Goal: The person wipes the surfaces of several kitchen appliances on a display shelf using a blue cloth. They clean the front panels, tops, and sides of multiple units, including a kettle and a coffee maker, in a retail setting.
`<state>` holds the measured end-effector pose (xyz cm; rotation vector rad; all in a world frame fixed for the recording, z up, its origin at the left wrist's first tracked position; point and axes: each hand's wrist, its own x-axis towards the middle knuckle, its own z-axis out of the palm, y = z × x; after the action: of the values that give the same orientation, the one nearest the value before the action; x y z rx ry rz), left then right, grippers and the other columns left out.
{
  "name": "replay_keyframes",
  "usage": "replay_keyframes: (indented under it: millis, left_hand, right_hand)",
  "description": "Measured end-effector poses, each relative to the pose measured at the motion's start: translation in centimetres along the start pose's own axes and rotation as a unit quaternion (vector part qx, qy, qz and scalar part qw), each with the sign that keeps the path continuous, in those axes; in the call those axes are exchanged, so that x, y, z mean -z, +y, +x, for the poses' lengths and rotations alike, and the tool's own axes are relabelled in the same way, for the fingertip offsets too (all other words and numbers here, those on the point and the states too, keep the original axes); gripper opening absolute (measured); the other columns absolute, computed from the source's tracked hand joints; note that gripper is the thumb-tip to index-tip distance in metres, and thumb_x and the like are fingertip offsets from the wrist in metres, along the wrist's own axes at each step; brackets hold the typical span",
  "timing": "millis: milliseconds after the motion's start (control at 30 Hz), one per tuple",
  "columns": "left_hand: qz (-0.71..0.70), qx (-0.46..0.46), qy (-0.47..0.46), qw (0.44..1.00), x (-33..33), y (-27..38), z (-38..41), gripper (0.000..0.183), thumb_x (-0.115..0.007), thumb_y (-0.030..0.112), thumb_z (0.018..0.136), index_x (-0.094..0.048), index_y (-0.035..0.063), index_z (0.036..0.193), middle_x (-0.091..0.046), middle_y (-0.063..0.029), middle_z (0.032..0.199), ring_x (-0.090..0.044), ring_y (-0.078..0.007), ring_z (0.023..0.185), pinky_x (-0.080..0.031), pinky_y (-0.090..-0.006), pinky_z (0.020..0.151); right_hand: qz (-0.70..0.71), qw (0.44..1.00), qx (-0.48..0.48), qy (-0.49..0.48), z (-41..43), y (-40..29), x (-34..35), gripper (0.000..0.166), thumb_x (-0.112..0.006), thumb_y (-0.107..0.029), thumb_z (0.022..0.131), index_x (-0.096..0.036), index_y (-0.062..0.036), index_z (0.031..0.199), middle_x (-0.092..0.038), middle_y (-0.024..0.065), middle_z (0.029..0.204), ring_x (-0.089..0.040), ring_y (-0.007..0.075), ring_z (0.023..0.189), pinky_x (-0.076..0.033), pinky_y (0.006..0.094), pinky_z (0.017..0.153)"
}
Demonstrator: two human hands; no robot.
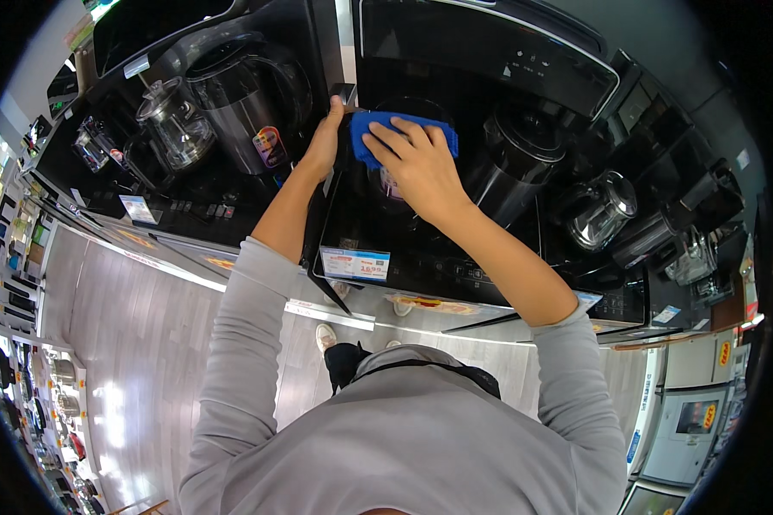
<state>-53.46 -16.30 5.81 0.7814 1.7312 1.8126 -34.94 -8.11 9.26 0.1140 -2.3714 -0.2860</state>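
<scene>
My right hand [419, 170] presses a folded blue cloth [368, 151] with its fingers spread over it. The cloth lies over the top of a dark electric kettle [391, 185], whose body is mostly hidden; a pink sticker shows below the cloth. At the cloth's left edge my left hand [322, 145] is closed around a dark upright handle [344, 145], seemingly the kettle's, with its thumb up and most fingers hidden. Under the kettle is a glossy black cooktop [373, 225]. Right of my right hand stands a black kettle with a lid [522, 154].
To the left, a large dark kettle [238, 119] and a glass teapot [183, 129] stand on another black cooktop. More glass kettles [599, 209] are at right. A price card [354, 264] sits at the front edge. A range hood [477, 45] rises behind.
</scene>
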Motion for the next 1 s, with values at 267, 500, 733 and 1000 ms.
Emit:
replay_keyframes:
  millis: [267,500,733,1000]
  left_hand:
    - [-0.003,-0.046,-0.048,0.998,-0.3,0.3,0.0,0.041,-0.056,0.04,0.092,-0.064,0.0013,0.101,-0.062,-0.0039,0.089,-0.055,-0.0128,0.079,-0.042,-0.0245,0.076]
    - [-0.034,-0.074,-0.058,0.995,-0.8,-0.2,0.2,0.029,-0.058,0.034,0.09,-0.065,0.0054,0.091,-0.061,0.0004,0.08,-0.054,-0.0116,0.071,-0.042,-0.0249,0.066]
    - [-0.026,-0.055,-0.067,0.996,-0.5,0.8,-0.3,0.028,-0.057,0.031,0.089,-0.063,0.0041,0.094,-0.062,-0.0019,0.089,-0.056,-0.0133,0.082,-0.042,-0.0266,0.078]
    - [-0.028,-0.037,-0.112,0.993,-0.3,0.6,-0.2,0.031,-0.051,0.031,0.094,-0.061,0.0027,0.089,-0.06,-0.005,0.07,-0.054,-0.0142,0.057,-0.042,-0.0273,0.057]
  right_hand:
    - [-0.022,0.999,0.042,-0.002,-4.2,0.4,0.8,0.043,-0.062,-0.011,0.078,-0.061,-0.0079,0.12,-0.054,0.0065,0.127,-0.049,0.0255,0.119,-0.04,0.0405,0.087]
    - [0.045,0.995,0.059,-0.071,-7.7,0.3,0.5,0.044,-0.058,-0.007,0.075,-0.06,-0.0079,0.119,-0.056,0.0066,0.123,-0.05,0.024,0.114,-0.04,0.0372,0.082]
    - [0.056,0.998,0.012,0.015,-3.1,0.5,4.6,0.05,-0.061,-0.005,0.071,-0.057,-0.0048,0.121,-0.055,0.0107,0.124,-0.052,0.0266,0.114,-0.041,0.0372,0.085]
    - [-0.033,0.996,-0.08,-0.038,0.7,2.9,3.1,0.057,-0.065,0.002,0.062,-0.059,-0.0018,0.119,-0.058,0.0102,0.121,-0.053,0.0252,0.111,-0.041,0.0351,0.084]
